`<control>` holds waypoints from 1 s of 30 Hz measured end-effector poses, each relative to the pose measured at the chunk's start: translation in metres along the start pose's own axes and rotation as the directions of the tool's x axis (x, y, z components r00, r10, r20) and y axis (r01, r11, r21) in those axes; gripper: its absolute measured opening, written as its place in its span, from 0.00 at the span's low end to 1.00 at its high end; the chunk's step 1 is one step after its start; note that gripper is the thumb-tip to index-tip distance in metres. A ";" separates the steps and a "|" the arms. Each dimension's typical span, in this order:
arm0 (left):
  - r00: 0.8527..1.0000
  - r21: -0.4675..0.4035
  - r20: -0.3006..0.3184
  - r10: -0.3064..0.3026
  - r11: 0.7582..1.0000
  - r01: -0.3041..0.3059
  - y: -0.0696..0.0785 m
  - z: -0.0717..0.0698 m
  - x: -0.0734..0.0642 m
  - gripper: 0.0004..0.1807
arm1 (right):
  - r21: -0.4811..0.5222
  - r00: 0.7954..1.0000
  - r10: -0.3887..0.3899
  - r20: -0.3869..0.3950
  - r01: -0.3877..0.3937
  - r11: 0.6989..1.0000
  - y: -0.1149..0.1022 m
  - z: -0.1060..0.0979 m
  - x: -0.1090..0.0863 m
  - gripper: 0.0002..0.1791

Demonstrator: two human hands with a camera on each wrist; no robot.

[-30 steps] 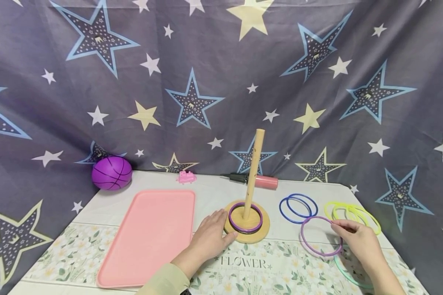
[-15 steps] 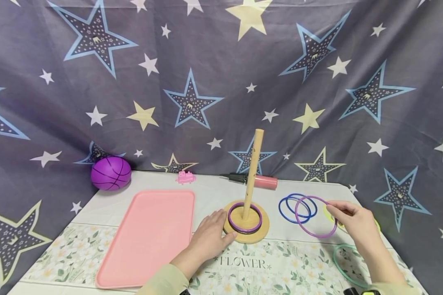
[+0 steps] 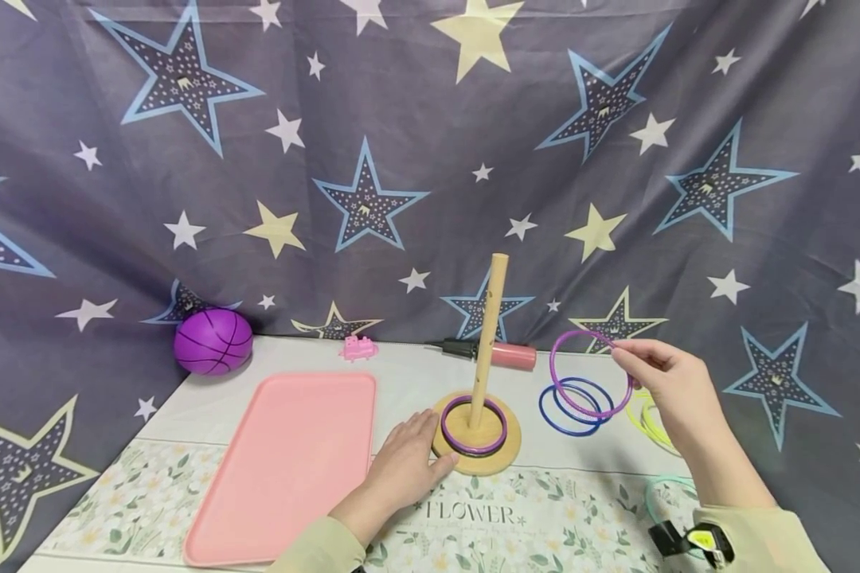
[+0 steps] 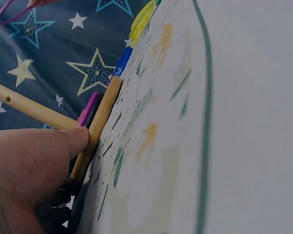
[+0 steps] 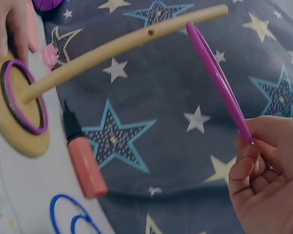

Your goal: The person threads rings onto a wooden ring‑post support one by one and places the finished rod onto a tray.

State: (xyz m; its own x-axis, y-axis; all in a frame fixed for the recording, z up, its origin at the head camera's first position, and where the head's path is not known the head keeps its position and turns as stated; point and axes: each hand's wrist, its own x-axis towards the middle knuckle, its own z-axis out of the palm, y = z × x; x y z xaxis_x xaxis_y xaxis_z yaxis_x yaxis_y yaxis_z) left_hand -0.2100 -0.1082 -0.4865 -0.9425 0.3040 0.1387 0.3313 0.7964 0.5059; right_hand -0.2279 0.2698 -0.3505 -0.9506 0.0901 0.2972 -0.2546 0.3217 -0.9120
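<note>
My right hand (image 3: 670,382) pinches a purple ring (image 3: 555,370) between thumb and fingertips, holding it in the air above the blue rings (image 3: 569,430). In the right wrist view the held purple ring (image 5: 217,73) appears nearly edge-on, level with the upper part of the wooden post (image 3: 489,334). That post stands on a round wooden base (image 3: 498,461), where another purple ring (image 3: 453,442) lies over a black ring (image 5: 9,100). My left hand (image 3: 404,461) rests against the base's left side, its fingers fairly straight and its thumb on the near edge.
Yellow rings (image 3: 648,426) and a green ring (image 3: 652,497) lie at the right, partly behind the right arm. A pink tray (image 3: 294,469) occupies the left. Along the back are a purple ball (image 3: 213,342), a small pink toy (image 3: 359,348) and a red-and-black hand pump (image 3: 512,356).
My right hand has raised the purple ring from near the table, up and slightly left, and now holds it higher. My left hand stays at the base.
</note>
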 end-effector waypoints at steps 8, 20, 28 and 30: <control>1.000 0.000 -0.009 0.004 1.000 -0.004 -0.002 0.000 0.001 0.45 | 0.008 0.998 -0.056 0.001 0.056 0.998 -0.037 0.015 0.011 0.17; 1.000 0.019 -0.011 -0.002 1.000 0.003 -0.004 0.004 0.003 0.45 | 0.058 0.984 -0.178 -0.016 0.178 0.982 -0.071 0.030 0.023 0.15; 1.000 0.027 -0.008 -0.007 1.000 0.007 -0.002 0.004 0.003 0.45 | 0.177 0.978 -0.206 -0.019 0.206 0.962 -0.091 0.039 0.032 0.10; 1.000 0.028 -0.007 -0.009 1.000 0.009 -0.001 0.004 0.002 0.45 | 0.194 0.978 -0.207 -0.019 0.206 0.959 -0.093 0.041 0.033 0.09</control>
State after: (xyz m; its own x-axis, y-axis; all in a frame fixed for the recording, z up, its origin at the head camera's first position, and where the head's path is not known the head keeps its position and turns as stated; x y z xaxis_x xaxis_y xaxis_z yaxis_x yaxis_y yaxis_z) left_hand -0.2125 -0.1065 -0.4898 -0.9456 0.2933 0.1407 0.3241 0.8136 0.4827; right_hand -0.2430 0.2041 -0.2671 -0.8739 0.0393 0.4846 -0.4748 0.1447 -0.8681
